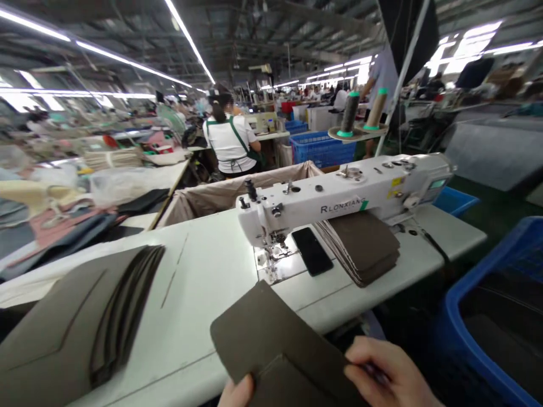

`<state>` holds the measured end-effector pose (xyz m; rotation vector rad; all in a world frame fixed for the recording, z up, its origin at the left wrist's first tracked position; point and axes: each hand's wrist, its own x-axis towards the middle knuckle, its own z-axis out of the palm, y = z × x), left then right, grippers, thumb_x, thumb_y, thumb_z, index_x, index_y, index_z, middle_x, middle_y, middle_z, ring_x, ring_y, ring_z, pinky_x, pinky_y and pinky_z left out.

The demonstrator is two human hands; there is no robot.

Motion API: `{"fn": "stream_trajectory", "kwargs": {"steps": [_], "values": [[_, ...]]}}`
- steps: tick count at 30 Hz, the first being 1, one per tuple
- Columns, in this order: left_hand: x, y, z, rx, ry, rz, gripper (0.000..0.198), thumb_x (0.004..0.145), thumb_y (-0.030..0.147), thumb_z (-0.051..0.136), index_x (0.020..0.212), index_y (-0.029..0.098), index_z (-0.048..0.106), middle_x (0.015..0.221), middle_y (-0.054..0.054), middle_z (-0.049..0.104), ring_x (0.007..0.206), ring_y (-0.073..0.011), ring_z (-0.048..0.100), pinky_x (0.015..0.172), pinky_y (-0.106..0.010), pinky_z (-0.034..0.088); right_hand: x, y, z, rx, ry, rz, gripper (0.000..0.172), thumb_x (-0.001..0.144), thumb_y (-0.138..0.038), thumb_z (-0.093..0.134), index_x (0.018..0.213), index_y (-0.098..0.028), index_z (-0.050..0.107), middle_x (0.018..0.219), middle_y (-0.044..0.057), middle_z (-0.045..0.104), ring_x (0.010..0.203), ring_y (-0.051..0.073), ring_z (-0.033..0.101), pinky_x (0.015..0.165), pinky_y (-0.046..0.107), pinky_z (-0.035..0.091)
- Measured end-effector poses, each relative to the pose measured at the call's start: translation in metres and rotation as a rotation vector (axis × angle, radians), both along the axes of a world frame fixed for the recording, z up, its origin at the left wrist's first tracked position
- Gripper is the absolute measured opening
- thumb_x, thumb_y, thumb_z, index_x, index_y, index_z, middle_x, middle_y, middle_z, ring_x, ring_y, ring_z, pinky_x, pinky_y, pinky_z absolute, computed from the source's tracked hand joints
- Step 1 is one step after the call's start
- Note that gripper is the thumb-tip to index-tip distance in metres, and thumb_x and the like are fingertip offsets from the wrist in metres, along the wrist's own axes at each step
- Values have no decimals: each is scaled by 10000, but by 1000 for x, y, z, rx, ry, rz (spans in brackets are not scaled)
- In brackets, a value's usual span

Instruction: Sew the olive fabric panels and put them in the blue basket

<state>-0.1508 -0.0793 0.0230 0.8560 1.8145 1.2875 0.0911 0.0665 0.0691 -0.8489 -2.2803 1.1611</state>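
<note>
My right hand (388, 376) is closed on the right edge of a dark brown fabric panel (271, 339) at the front of the table, fingers curled over it. Only the thumb of my left hand (238, 392) shows at the bottom edge, pressed on the same panel's lower left side. The panel lies partly over the white table (203, 271), just in front of a white sewing machine (339, 200). Its needle area (271, 254) is a short way beyond the panel's far corner.
A stack of brown panels (362, 246) and a black phone (312, 251) lie under the machine arm. More brown pieces (85, 322) are piled at the left. A blue bin (496, 316) stands at the right. A person in white (231, 144) works farther back.
</note>
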Motion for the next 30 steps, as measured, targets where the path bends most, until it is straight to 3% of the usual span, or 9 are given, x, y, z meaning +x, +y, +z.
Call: {"fn": "stream_trajectory", "kwargs": {"steps": [4, 6, 8, 10, 12, 15, 18, 24, 30], "values": [[-45, -9, 7, -3, -20, 258, 711, 868, 557, 549, 1443, 200, 331, 1229, -133, 600, 1108, -355, 585, 933, -524, 504, -73, 14, -23, -30, -39, 139, 304, 948, -407, 435, 782, -216, 604, 667, -18, 606, 623, 131, 569, 582, 218, 425], [-71, -8, 12, -15, 297, 360, 791, 840, 515, 610, 1476, 212, 249, 1356, -126, 497, 1227, -353, 488, 1046, -545, 394, -101, 30, -23, 99, -65, 199, 191, 943, -325, 459, 918, -224, 619, 802, -5, 665, 740, 150, 619, 671, 228, 444], [-87, -5, 14, -38, 713, 374, 804, 863, 457, 595, 1501, 230, 161, 1489, -109, 317, 1353, -342, 319, 1131, -549, 255, -129, 47, -20, 264, -106, 199, 230, 926, -232, 462, 1124, -241, 580, 1045, 20, 680, 891, 172, 639, 757, 244, 455], [-92, -2, 13, -72, 966, 174, 635, 951, 348, 455, 1502, 283, 146, 1537, -48, 220, 1403, -283, 227, 1160, -511, 208, -154, 61, -18, 419, -186, 222, 429, 903, -168, 455, 1320, -272, 465, 1308, 29, 577, 1003, 188, 629, 813, 267, 466], [-88, 0, 12, -118, 1045, -152, 516, 991, 261, 335, 1481, 353, 202, 1532, 15, 241, 1404, -229, 237, 1162, -475, 230, -174, 70, -20, 528, -278, 259, 540, 889, -136, 437, 1400, -305, 385, 1433, 13, 462, 1000, 194, 639, 808, 288, 486], [-81, 4, 16, -186, 1088, -418, 588, 956, 396, 462, 1482, 355, 201, 1543, 1, 207, 1406, -277, 222, 1145, -500, 246, -185, 76, -29, 574, -347, 273, 543, 876, -125, 430, 1388, -305, 413, 1450, 7, 438, 953, 198, 659, 787, 310, 507], [-84, 17, 24, -202, 1109, -440, 746, 884, 507, 564, 1492, 339, 165, 1558, -29, 140, 1407, -316, 201, 1133, -514, 252, -181, 77, -38, 578, -347, 232, 512, 881, -150, 442, 1381, -264, 426, 1448, 29, 441, 1021, 210, 637, 831, 333, 503], [-97, 65, 31, -164, 1117, -367, 667, 877, 544, 554, 1455, 326, 302, 1525, -64, 250, 1387, -320, 247, 1117, -526, 249, -177, 77, -46, 591, -339, 186, 489, 905, -158, 404, 1387, -242, 420, 1438, 37, 453, 1081, 203, 611, 839, 328, 507], [-100, 83, 29, -72, 1072, -499, 713, 876, 516, 572, 1467, 257, 269, 1529, -39, 250, 1405, -259, 224, 1174, -480, 149, -180, 78, -51, 600, -362, 183, 532, 888, -144, 424, 1400, -288, 405, 1451, 3, 435, 1074, 177, 612, 815, 308, 520]]}}
